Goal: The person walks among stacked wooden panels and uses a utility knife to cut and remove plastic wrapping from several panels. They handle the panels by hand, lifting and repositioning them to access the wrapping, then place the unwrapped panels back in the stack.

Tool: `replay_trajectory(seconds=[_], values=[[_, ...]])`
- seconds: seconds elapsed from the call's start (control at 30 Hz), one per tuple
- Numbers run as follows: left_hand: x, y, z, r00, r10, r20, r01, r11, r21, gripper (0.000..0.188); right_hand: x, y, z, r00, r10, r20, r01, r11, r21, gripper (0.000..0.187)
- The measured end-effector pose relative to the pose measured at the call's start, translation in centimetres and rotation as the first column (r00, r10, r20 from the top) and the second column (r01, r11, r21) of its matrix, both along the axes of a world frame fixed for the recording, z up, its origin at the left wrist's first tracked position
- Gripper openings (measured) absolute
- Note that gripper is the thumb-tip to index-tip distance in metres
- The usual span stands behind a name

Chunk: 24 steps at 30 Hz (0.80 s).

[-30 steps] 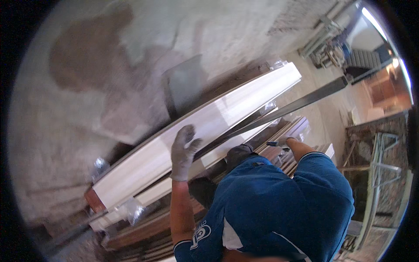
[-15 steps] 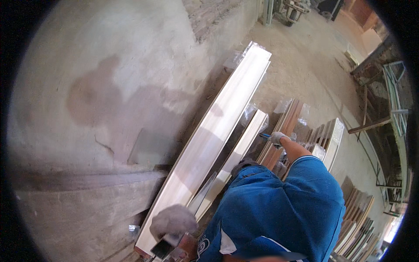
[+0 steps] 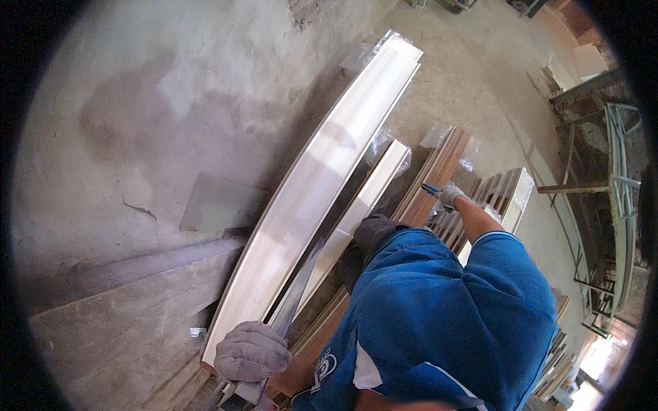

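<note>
My left hand, in a grey glove, is closed over a long grey metal bar at the lower left. The bar runs up and away from it along a narrow pale board. Against the wall side lies a wide, pale wood-grain panel, just beyond the left hand. My right hand, also gloved, grips a slim blue tool above reddish-brown boards. The tool's exact kind is too small to make out.
A worn plaster wall rises at the left, with a grey plate leaning on it. More stacked boards in clear film lie to the right. A metal frame rack stands at the far right.
My left hand has moved slightly down and left, and now shows clearly. The right hand has moved slightly up and right with the blue tool. The view has shifted a little.
</note>
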<state>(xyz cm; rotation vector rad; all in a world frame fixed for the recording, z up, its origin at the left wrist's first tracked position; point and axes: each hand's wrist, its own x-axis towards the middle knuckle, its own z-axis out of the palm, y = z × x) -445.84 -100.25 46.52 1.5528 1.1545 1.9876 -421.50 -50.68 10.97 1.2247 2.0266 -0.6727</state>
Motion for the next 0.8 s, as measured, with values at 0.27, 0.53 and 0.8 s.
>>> replay_trajectory(seconds=[0.27,0.53,0.8], values=[[0.1,-1.0,-0.5,1.0,0.029,-0.011,-0.03,0.995,-0.095,0.043,-1.0,2.7,2.5,0.603,-0.719,-0.345,0.456,0.665,-0.592,0.022],[-0.8,1.9,-1.2,0.997,0.076,0.01,-0.076,0.997,-0.017,0.046,-9.9,7.7,6.7,0.329,-0.827,-0.457,0.305,0.551,-0.777,0.021],[-3.9,14.2,-7.3,0.811,0.585,-0.003,-0.585,0.811,-0.008,0.048,-20.9,25.0,5.0,0.464,-0.732,-0.498,0.188,0.631,-0.753,0.035]])
